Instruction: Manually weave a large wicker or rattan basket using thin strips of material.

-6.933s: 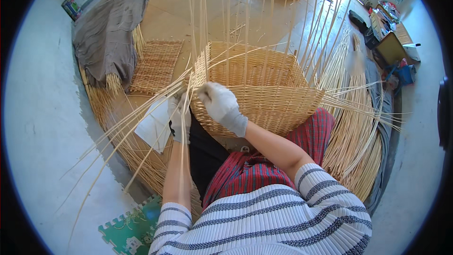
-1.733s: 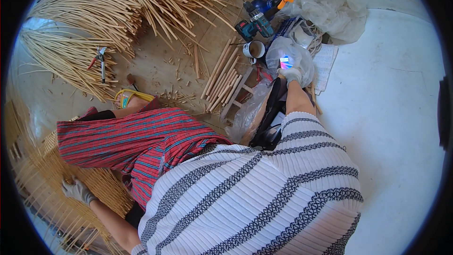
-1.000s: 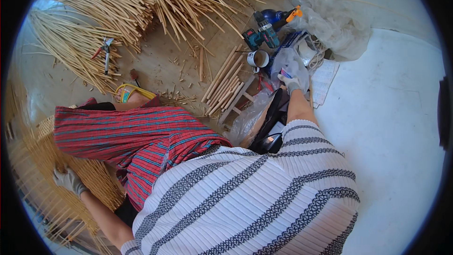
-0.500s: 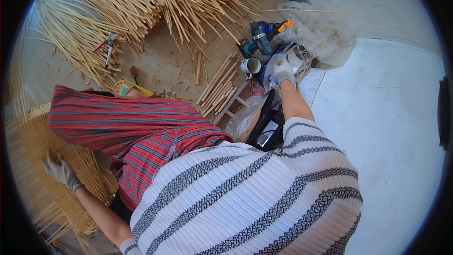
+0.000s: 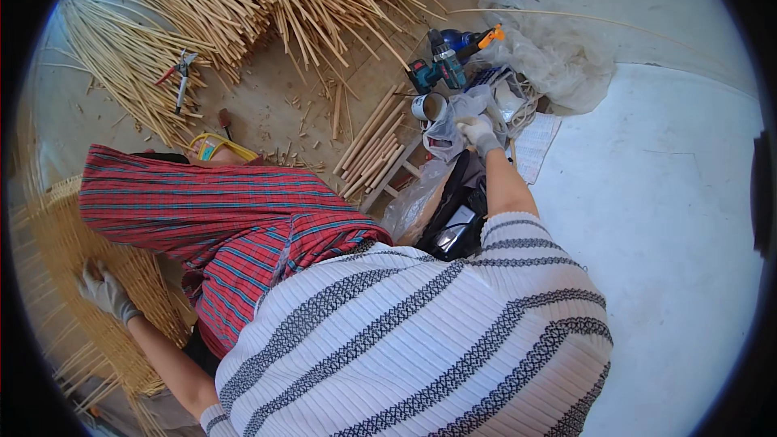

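Note:
My left hand, in a pale work glove, lies with fingers spread on a woven wicker piece whose loose strands stick out at the left. My right hand, gloved too, reaches forward, its fingers closed on a crumpled clear plastic bag. What the bag contains cannot be made out. Just beyond it is a white mug. A dark teal cordless drill lies behind the mug. Red plaid cloth covers my lap.
Bundles of peeled rods spread across the far floor, with red-handled pruning shears on them. Short cut sticks lie by a wooden frame. An open black bag sits below my right forearm. Crumpled plastic sheeting lies far right.
My right hand has drawn slightly left and nearer, and the clear plastic bag has shifted left towards the mug. The left hand stays on the wicker, barely moved.

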